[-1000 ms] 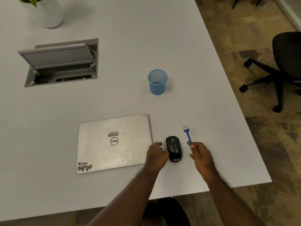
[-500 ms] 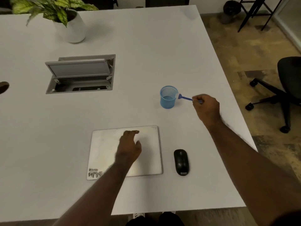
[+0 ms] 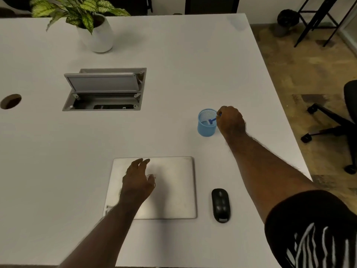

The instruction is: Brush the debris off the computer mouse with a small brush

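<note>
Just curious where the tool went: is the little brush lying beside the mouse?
No, the right hand holds the brush over the blue cup, far from the mouse.

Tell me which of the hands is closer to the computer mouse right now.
The left hand. It hovers over the closed laptop just beside the mouse. The right hand is farther up the table at the blue cup, holding the brush.

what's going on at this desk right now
A person is at a white table. Their right hand holds a small blue brush, its bristle end dipped into the blue mesh cup, as if putting it away. The left hand is over the closed silver laptop, fingers relaxed and holding nothing. The black mouse lies untouched on the table to the right of the laptop.
</note>
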Available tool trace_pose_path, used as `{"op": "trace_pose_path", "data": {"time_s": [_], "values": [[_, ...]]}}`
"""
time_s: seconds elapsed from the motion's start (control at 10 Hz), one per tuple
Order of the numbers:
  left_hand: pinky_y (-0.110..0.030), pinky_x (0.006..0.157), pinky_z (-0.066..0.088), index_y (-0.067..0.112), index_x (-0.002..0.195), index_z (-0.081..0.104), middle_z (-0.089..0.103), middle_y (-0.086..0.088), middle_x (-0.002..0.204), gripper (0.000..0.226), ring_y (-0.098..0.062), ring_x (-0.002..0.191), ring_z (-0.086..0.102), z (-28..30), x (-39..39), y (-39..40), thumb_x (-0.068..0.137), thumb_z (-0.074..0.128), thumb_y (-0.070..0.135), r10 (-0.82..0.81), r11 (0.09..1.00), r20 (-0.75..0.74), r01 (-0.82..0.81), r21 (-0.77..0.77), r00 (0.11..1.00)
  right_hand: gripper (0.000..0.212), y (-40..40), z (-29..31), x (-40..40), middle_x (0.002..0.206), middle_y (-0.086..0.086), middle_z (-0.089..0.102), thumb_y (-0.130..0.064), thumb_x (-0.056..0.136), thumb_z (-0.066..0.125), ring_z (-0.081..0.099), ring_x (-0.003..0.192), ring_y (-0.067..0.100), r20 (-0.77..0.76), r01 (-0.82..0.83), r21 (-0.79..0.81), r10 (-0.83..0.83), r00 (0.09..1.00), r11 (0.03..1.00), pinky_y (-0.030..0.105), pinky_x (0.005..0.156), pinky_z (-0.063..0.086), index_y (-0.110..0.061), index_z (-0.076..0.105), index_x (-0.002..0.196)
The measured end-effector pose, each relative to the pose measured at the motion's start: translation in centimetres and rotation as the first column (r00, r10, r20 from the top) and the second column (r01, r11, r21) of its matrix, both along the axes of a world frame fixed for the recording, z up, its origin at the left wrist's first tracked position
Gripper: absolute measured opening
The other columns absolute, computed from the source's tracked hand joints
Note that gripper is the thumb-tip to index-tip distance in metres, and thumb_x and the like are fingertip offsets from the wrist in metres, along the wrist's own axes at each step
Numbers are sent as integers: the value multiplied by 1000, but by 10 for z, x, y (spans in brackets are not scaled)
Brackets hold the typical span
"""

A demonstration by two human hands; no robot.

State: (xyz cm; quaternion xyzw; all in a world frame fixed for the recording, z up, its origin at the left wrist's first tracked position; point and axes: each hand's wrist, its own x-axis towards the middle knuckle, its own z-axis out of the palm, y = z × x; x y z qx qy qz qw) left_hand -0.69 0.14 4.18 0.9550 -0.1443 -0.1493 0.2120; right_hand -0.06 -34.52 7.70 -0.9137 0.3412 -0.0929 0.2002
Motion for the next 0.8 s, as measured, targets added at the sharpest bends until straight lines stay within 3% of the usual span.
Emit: {"op": "trace_pose_path", "data": {"time_s": [0.2, 0.6, 0.8], "values": [[-46, 104, 38, 24, 141, 47, 44, -1, 146, 57, -27, 130, 45, -3, -2, 11, 86, 64, 23, 1, 1000, -15, -1, 7, 1000, 23, 3, -8, 8, 110, 19, 65, -18, 90, 60, 62, 101, 36, -99, -44, -53, 38, 994, 998, 38, 78, 50, -4, 69, 105], [-44, 103, 39, 24, 140, 48, 44, 1, 144, 54, -27, 127, 48, 1, -8, 22, 88, 63, 22, -1, 1000, -34, 1, 4, 999, 27, 5, -8, 6, 116, 14, 64, -23, 93, 54, 59, 108, 33, -76, 25, 12, -24, 997, 1000, 37, 84, 48, -10, 68, 113], [-45, 104, 39, 22, 140, 48, 45, -1, 144, 55, -27, 127, 48, 17, -17, 22, 88, 63, 21, -2, 1000, 19, 2, -18, 1000, 29, 6, 12, -22, 108, 14, 66, -27, 93, 49, 61, 99, 33, -43, 24, -6, -24, 999, 1000, 32, 72, 43, -10, 69, 106]]}}
